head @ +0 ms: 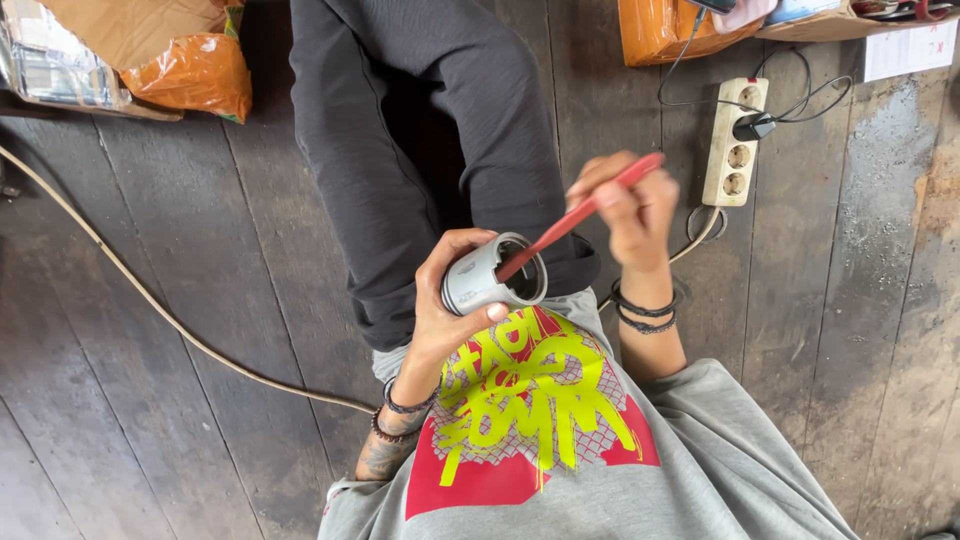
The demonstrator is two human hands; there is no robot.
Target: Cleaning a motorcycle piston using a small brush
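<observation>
Orange bags lie at the floor's far left corner. Left hand is wrapped around a short grey cylinder, held above the lap, open end up. It appears rigid, light and smooth; grip the side wall. Right hand pinches a thin red stick, tip inside the opening. A power strip lies at the right.
</observation>
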